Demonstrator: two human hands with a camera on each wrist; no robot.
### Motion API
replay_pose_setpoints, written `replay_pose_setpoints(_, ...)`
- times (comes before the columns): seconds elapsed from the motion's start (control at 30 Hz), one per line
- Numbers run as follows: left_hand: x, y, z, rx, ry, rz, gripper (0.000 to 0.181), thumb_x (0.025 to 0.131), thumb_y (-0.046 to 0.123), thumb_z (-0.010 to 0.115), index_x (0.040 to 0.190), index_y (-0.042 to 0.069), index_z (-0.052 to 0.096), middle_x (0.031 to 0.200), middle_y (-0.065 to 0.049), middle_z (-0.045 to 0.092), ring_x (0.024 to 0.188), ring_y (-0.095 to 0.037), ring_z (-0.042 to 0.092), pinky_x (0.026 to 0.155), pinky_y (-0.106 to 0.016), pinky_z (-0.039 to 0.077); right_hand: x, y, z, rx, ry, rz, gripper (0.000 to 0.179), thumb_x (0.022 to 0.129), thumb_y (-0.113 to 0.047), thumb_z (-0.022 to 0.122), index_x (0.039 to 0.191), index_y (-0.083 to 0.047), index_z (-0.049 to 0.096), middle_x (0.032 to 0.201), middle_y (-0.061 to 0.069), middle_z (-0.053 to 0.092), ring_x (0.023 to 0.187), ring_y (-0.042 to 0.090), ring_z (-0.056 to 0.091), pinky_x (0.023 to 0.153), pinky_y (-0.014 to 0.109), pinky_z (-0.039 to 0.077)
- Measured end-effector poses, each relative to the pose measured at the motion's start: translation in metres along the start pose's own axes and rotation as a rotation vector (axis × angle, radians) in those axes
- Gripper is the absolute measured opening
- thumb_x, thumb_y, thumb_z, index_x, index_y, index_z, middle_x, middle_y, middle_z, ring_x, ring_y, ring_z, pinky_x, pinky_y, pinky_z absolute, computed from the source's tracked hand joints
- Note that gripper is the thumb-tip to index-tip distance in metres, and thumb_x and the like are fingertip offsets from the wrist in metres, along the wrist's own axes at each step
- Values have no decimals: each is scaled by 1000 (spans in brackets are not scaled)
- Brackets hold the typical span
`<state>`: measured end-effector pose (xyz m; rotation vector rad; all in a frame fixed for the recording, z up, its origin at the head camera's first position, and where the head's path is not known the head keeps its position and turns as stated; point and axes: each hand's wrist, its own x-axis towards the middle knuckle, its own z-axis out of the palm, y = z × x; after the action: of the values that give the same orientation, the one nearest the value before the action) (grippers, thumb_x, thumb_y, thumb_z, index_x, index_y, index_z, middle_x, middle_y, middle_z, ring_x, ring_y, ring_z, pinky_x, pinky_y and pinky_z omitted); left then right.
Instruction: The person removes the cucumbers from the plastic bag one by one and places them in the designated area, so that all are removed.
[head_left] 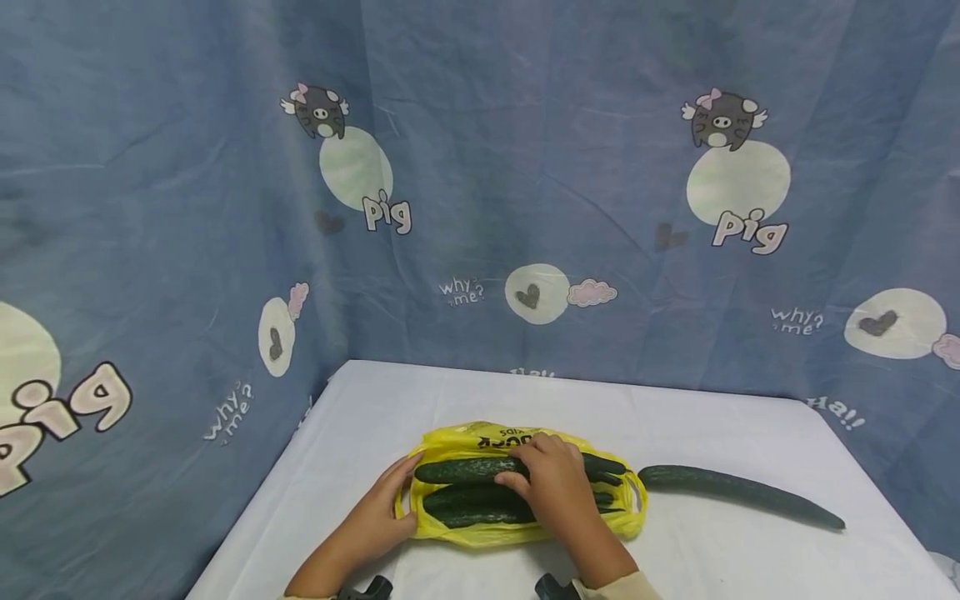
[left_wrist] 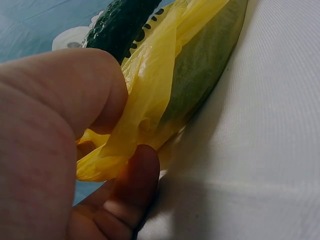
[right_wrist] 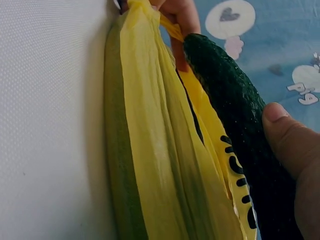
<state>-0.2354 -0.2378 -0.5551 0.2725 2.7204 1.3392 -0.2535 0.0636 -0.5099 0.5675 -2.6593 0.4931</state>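
A yellow plastic bag (head_left: 480, 540) lies open on its side in the head view, with several dark green cucumbers (head_left: 480, 505) inside. My left hand (head_left: 378, 510) pinches the left end of the bag; in the left wrist view its thumb (left_wrist: 107, 85) and fingers bunch the thin plastic (left_wrist: 150, 95). Over the bag's opening, my right hand (head_left: 553, 485) grips a cucumber (head_left: 459, 470) from above, around its middle. The right wrist view has this cucumber (right_wrist: 227, 85) at the bag's printed side, with the thumb (right_wrist: 280, 122) along it.
Another long cucumber (head_left: 738, 493) lies on the white tabletop (head_left: 690, 558) to the right of the bag. A blue curtain (head_left: 480, 167) with pig prints hangs behind the table and along its left side.
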Motion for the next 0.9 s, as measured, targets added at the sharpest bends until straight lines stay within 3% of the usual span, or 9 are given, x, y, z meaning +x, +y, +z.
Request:
replay_pose_setpoints(0.47,0,-3,2,40,25,13,93,81,7,68,165,32,33,171,-6,29,155,-34,33,120,-62,33,1,13,-6,-19,14,20,44,84,-59,74,113,-25,78,99,-11,62,93,12,58,88,41,47)
replay_pose_setpoints(0.9,-1,-3,2,28,31,50,91,81,8,69,164,26,36,169,-9,32,154,-34,34,121,-63,32,3,23,-15,-12,7,79,44,85,-58,75,114,-26,79,97,-11,63,90,12,58,91,46,48)
